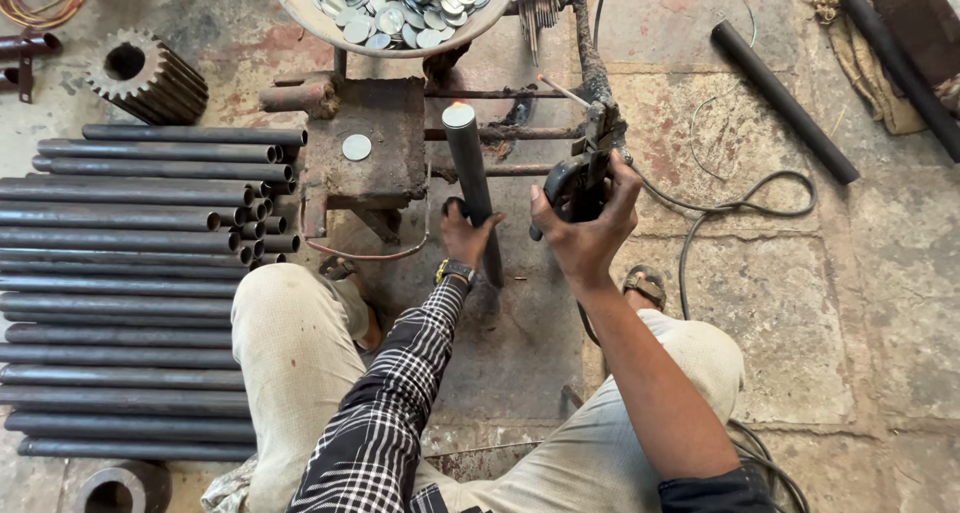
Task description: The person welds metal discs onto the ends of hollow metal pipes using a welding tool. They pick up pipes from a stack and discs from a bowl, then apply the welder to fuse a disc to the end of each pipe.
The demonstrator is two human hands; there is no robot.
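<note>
Left hand (468, 235) grips dark upright steel pipe (471, 178) beside rusty metal stand (365, 138); right hand (585, 223) clenches black welding holder (580, 178). We keep pipe steady, rod tip near glowing cap.

One head-worn camera is looking steeply down, close over the person's knees and hands, facing forward across the stone floor (780, 303) toward the stacked pipes (130, 273).

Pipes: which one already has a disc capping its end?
The pipe gripped by the left hand, its far end resting on the welding stand. A round disc covers that end; the stacked pipes at left show open bores.
</note>
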